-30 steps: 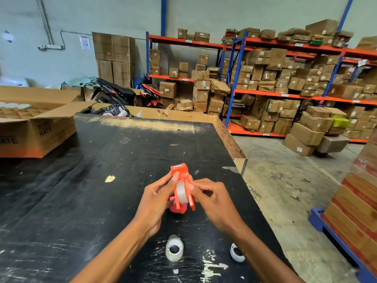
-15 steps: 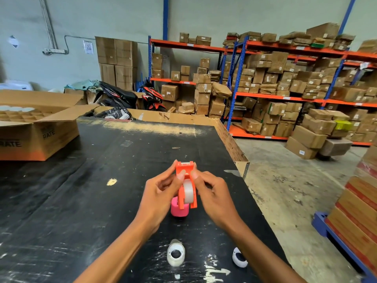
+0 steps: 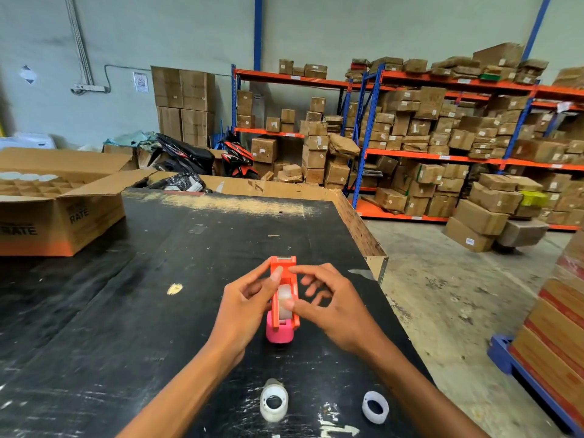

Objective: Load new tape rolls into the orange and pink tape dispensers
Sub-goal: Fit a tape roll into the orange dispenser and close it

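Note:
My left hand [image 3: 245, 306] grips the orange tape dispenser [image 3: 283, 267] from its left side, holding it above the black table [image 3: 126, 311]. A clear tape roll [image 3: 284, 300] sits inside the dispenser. My right hand [image 3: 335, 306] is at the dispenser's right side, thumb on the roll and index finger on the dispenser's top edge, the other fingers spread. The pink tape dispenser [image 3: 278, 334] stands on the table just below and behind the orange one, mostly hidden. Near me on the table lie a clear tape roll [image 3: 273, 404] and a small white ring [image 3: 375, 407].
An open cardboard box [image 3: 60, 213] with dividers stands at the table's left. The table's right edge [image 3: 363, 235] drops to a concrete floor. Shelves of boxes [image 3: 442, 137] fill the back. Stacked cartons on a blue pallet [image 3: 553, 343] are at the right.
The view shifted slightly. The orange dispenser stays in my hands; my right fingers have spread apart and moved off its top, with the thumb now on the roll.

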### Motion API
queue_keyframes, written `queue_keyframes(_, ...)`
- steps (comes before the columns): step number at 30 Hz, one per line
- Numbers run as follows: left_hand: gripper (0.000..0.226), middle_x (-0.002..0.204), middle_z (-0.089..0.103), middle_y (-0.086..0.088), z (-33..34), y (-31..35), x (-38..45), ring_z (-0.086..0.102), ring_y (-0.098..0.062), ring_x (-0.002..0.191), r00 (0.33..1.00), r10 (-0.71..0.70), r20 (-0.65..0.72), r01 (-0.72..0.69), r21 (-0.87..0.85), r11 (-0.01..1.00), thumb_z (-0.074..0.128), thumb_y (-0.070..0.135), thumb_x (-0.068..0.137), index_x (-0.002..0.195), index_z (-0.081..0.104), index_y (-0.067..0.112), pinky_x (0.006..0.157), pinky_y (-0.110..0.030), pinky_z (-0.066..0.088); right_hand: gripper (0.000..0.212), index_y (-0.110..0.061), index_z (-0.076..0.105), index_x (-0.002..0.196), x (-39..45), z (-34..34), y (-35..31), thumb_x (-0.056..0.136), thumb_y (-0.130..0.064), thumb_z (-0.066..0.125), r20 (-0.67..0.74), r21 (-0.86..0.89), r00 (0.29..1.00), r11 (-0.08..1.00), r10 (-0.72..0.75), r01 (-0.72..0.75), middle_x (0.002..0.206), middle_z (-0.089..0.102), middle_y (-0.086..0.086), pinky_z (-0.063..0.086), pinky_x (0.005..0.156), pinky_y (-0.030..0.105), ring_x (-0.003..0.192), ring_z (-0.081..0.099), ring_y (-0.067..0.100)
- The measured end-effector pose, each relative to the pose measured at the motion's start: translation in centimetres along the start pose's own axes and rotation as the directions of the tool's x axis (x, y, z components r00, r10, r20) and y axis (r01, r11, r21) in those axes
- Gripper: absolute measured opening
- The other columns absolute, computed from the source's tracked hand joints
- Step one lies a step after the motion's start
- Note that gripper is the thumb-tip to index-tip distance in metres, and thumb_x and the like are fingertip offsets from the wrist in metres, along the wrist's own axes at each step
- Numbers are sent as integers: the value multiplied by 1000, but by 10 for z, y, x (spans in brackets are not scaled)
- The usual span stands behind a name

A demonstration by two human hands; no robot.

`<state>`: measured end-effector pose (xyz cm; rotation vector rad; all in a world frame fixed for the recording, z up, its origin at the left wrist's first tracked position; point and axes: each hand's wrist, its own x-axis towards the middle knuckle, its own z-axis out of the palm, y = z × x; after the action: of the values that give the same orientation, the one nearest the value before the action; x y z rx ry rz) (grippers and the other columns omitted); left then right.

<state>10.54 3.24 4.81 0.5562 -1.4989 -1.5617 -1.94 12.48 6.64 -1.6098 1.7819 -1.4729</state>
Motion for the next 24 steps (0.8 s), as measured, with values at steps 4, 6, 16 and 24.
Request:
queue_keyframes(4,27,85,80,8,1,1,0,75,-7,79,1000,-25,-16,24,-10,1000,64,23,88,114,66,30,69,-21,61,45,-29,67,114,0,-3,-5,72,-22,81,87,-60,995,998,41,-36,93,46,1,43,65,13,74,44,1)
queue_keyframes(6,31,90,80,5,1,2,-1,75,-10,82,999,-36,-21,36,6,999,64,25,87,118,67,26,73,-24,61,42,-31,68,111,0,-5,-7,72,-25,81,96,-101,994,994,44,-34,94,47,0,43,66,14,77,45,4)
queue_keyframes(16,32,92,80,-3,0,-2,-8,75,-14,82,996,-93,15,92,39,995,63,25,89,121,66,23,69,-19,60,1,-20,76,77,2,-9,-13,77,-19,76,76,-132,996,990,-36,46,93,56,0,43,69,23,79,53,16)
queue_keyframes(24,23,92,80,-7,-2,-4,-13,72,-18,76,987,-156,29,155,21,988,59,29,91,109,73,26,66,-26,58,16,-19,73,93,1,-13,-13,79,-26,74,145,-191,989,980,-34,61,103,57,-7,44,77,20,88,54,9)
